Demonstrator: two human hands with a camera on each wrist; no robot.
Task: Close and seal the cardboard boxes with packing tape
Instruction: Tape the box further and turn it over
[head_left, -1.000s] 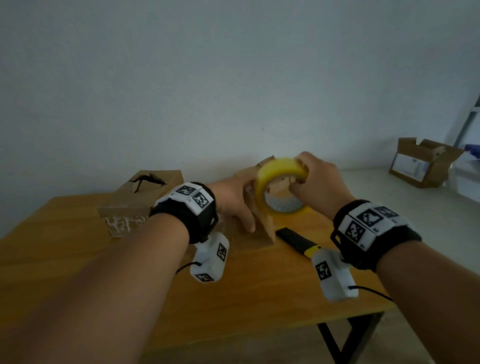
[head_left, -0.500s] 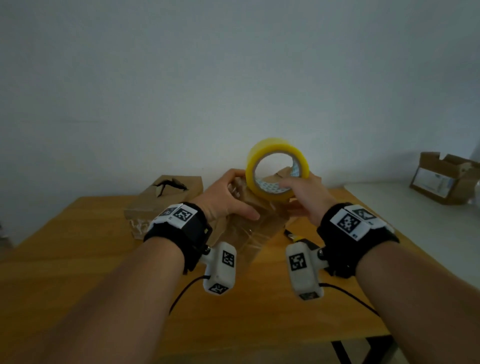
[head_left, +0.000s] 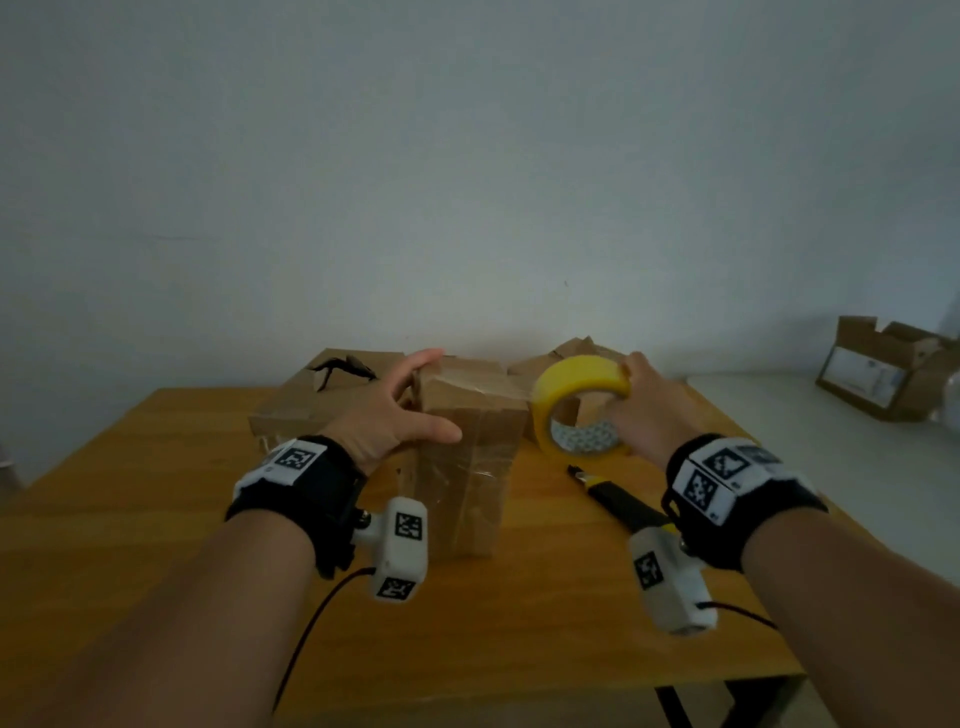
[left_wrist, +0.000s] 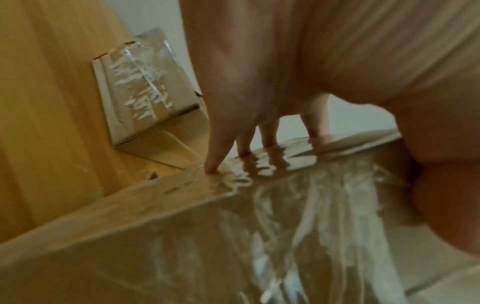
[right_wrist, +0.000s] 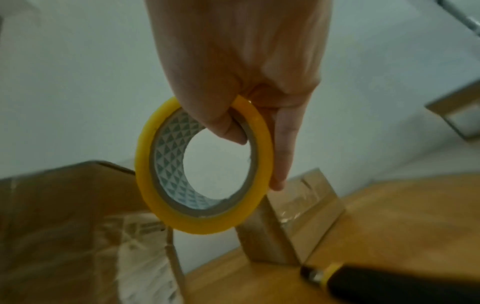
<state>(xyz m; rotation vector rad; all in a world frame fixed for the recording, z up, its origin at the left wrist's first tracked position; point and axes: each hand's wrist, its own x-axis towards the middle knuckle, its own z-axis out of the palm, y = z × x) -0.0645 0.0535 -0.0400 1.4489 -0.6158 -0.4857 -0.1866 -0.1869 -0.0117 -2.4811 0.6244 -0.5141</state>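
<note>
A small cardboard box (head_left: 467, 467) stands upright in the middle of the wooden table (head_left: 156, 519), with clear tape over its top and front. My left hand (head_left: 410, 405) rests on its top left corner, straight fingers (left_wrist: 215, 156) pressing the taped top (left_wrist: 182, 236) and the thumb lying on the front face. Just right of the box, my right hand (head_left: 644, 410) grips a yellow tape roll (head_left: 576, 376) off the table. In the right wrist view the thumb hooks through the roll (right_wrist: 145, 164) and the fingers (right_wrist: 283, 144) lie outside it.
A taped box (head_left: 322, 400) lies behind my left hand, and another box (head_left: 571, 353) stands behind the roll. A black and yellow utility knife (head_left: 618, 499) lies on the table under my right wrist. An open carton (head_left: 883, 369) sits on the white surface far right.
The tape roll has come down from above the box to its right side. My left hand has shifted onto the box's top corner, and the box now stands upright in front of me.
</note>
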